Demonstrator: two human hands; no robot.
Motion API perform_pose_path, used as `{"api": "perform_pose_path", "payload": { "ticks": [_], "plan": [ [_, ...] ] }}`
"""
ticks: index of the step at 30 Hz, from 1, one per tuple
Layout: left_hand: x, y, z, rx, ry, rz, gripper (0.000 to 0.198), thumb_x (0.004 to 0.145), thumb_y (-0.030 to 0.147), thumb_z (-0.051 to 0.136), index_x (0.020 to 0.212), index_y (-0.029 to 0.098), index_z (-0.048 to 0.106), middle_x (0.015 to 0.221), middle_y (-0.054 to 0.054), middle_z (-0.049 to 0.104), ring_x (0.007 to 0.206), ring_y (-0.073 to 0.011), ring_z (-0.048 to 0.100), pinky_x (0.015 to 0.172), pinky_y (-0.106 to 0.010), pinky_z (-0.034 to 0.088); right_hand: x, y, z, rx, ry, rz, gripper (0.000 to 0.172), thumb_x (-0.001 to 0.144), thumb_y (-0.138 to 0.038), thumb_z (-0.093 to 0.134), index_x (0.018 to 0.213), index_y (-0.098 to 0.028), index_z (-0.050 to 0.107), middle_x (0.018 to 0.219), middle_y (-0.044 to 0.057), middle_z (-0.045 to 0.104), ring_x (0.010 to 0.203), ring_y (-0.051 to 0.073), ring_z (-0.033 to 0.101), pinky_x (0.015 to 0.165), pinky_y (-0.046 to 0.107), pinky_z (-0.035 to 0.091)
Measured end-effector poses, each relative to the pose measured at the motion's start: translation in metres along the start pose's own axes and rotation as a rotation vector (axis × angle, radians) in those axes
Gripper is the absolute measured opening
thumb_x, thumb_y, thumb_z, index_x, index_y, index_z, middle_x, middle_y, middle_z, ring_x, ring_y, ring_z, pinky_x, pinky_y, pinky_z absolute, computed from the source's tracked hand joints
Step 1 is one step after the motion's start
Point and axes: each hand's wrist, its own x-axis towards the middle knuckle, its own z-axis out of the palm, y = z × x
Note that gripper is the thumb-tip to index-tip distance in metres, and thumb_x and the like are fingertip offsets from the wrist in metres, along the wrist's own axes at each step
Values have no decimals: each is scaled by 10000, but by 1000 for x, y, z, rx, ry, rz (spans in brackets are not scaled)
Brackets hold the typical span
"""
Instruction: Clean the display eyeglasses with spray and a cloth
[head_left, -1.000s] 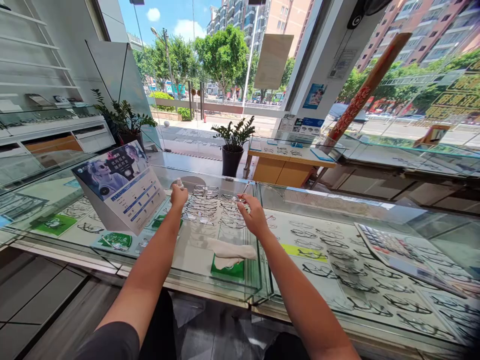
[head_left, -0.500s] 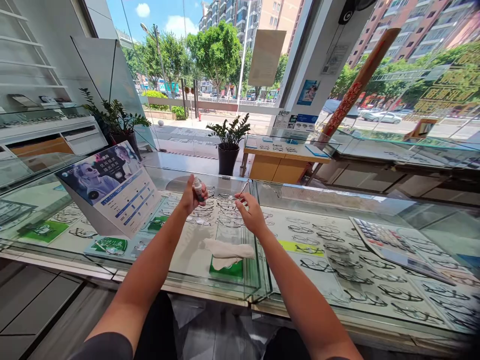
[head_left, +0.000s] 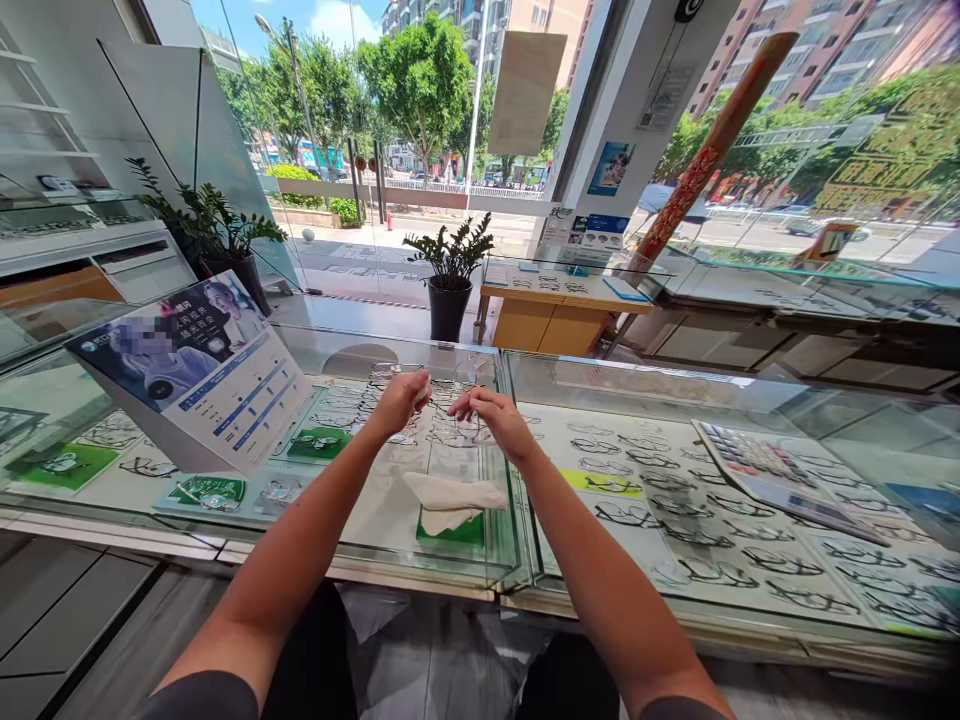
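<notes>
Over the glass showcase, my left hand (head_left: 396, 404) is closed round a small spray bottle (head_left: 422, 392), mostly hidden now by the fingers. Just to its right, my right hand (head_left: 501, 418) pinches a thin-framed pair of eyeglasses (head_left: 468, 428); its outline blurs into the frames displayed beneath the glass. Both hands are close together but apart. Nearer to me, a folded pale cloth (head_left: 450, 492) lies on the showcase, with a green item (head_left: 451, 534) below it.
A calendar-like display card (head_left: 202, 370) stands at left on the glass showcase (head_left: 367, 560). A large calculator (head_left: 780, 480) lies at right. Several eyeglass frames (head_left: 697, 510) fill the case. Beyond stands a potted plant (head_left: 448, 275) by the window.
My left hand has moved slightly right and turned, so the bottle is largely covered. The eyeglasses in my right hand have tilted downward. The camera view has shifted a little.
</notes>
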Motion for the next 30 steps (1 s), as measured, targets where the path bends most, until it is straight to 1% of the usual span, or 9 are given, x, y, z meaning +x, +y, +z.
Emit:
{"api": "perform_pose_path", "payload": {
  "ticks": [2, 5, 8, 12, 16, 21, 30],
  "plan": [
    [-1, -2, 4, 56, -39, 32, 816, 859, 984, 492, 545, 231, 479, 520, 0, 449, 498, -118, 393, 484, -276, 270, -1, 0, 2, 31, -27, 26, 275, 959, -447, 716, 928, -213, 857, 990, 87, 844, 867, 213, 661, 843, 363, 496],
    [-3, -3, 6, 87, -71, 29, 790, 904, 945, 454, 545, 241, 435, 516, 6, 431, 508, -119, 380, 502, -286, 279, -2, 0, 5, 42, -74, 46, 281, 960, -461, 737, 940, -209, 861, 995, 89, 842, 869, 211, 664, 837, 357, 493],
    [-5, -2, 6, 85, -87, 17, 771, 928, 917, 429, 554, 243, 439, 508, 12, 421, 495, -117, 364, 508, -291, 284, -2, 0, 7, 37, -122, 50, 300, 968, -482, 750, 939, -206, 863, 998, 92, 840, 857, 208, 661, 837, 358, 496],
    [-6, 0, 4, 77, -112, 36, 752, 937, 886, 430, 560, 237, 476, 508, 6, 434, 492, -120, 371, 507, -288, 289, -2, -2, 8, 44, -148, 51, 312, 976, -493, 754, 950, -205, 870, 995, 93, 838, 853, 208, 656, 833, 357, 495],
    [-6, 1, 4, 80, -110, 35, 734, 945, 864, 442, 555, 243, 429, 506, 4, 432, 502, -118, 365, 510, -283, 284, -3, -3, 9, 57, -159, 65, 297, 973, -474, 754, 954, -202, 871, 982, 88, 828, 865, 207, 661, 839, 355, 494],
    [-7, 2, 6, 80, -104, 28, 755, 929, 889, 455, 541, 243, 413, 508, 2, 435, 495, -114, 371, 507, -285, 282, -4, -2, 9, 63, -161, 73, 290, 978, -468, 753, 955, -201, 863, 987, 90, 828, 886, 213, 668, 849, 357, 495],
    [-8, 5, 5, 113, -105, 13, 754, 936, 875, 452, 541, 233, 460, 516, -11, 463, 498, -120, 395, 504, -285, 288, -4, -2, 9, 64, -175, 83, 297, 977, -481, 759, 959, -204, 861, 980, 89, 829, 891, 218, 671, 838, 357, 492]
  ]
}}
